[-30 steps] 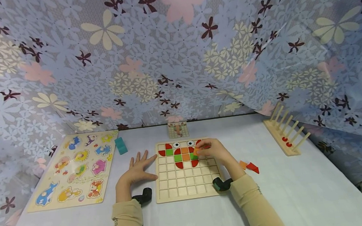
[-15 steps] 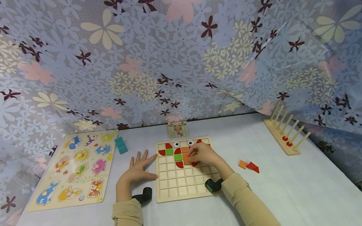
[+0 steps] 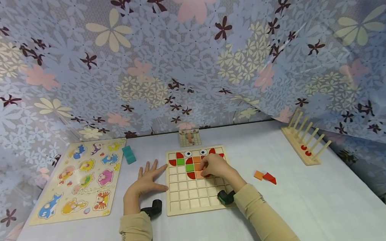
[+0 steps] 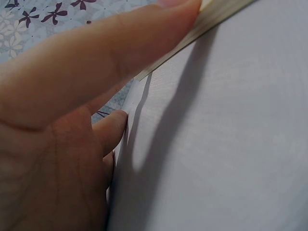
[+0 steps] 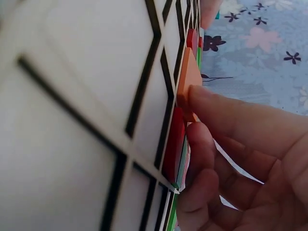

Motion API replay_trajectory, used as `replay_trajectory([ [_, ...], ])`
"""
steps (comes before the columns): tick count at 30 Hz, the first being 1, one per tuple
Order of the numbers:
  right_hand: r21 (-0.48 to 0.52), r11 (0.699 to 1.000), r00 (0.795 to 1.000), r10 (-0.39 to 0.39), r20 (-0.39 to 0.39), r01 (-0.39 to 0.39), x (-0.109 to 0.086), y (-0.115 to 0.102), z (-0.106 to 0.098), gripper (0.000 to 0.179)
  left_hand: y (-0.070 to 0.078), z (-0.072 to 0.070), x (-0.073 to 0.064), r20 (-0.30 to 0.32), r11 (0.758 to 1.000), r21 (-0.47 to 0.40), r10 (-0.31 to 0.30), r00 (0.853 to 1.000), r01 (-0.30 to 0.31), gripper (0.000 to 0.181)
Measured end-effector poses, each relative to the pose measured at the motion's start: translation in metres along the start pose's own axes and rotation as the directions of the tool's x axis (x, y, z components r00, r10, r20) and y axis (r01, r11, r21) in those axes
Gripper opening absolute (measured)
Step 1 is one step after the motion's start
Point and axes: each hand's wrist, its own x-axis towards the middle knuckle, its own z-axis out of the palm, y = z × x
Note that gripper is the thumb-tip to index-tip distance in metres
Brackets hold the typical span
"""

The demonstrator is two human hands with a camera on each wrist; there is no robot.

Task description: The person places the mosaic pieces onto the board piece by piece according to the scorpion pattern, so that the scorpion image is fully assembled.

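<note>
The wooden grid board (image 3: pixel 189 195) lies in the middle of the table, with red quarter-round, green and orange tiles and two eye tiles in its upper cells. My right hand (image 3: pixel 215 165) pinches an orange square tile (image 5: pixel 190 79) between thumb and fingertip. That tile sits at a cell beside a red quarter-round tile (image 5: pixel 174 144), below the orange tile (image 3: pixel 197 160) of an upper row. Part of the upper right pattern is hidden behind the hand. My left hand (image 3: pixel 147 180) rests with spread fingers, its thumb and index fingertips touching the board's left edge.
Right of the board lie a loose orange square (image 3: pixel 258 175) and red pieces (image 3: pixel 269 178). A pattern card (image 3: pixel 190 137) stands behind. An animal puzzle (image 3: pixel 78 184) and teal block (image 3: pixel 129 155) are left; a pegged rack (image 3: pixel 300 145) is far right.
My right hand has moved left and slightly down over the board with the orange tile, bringing it to the cell between the red quarter-rounds. My left hand has not moved.
</note>
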Motion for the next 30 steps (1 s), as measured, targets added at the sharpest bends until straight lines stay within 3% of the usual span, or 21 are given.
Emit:
replay_trajectory([
  [9,0.012,1.000,1.000,0.000,0.025,-0.001,-0.002,0.003,-0.002,0.009,-0.001,0.001,0.000,-0.002,1.000,0.005,0.000,1.000,0.000,0.089],
  [22,0.161,0.987,0.997,-0.010,-0.070,0.022,-0.018,0.035,-0.025,0.007,0.001,0.001,-0.001,-0.001,1.000,0.009,-0.011,1.000,0.011,0.090],
  [30,0.191,0.981,0.991,0.059,-0.123,-0.034,-0.029,0.053,-0.040,0.012,0.001,0.002,-0.001,-0.005,1.000,0.010,-0.008,1.000,0.008,0.090],
])
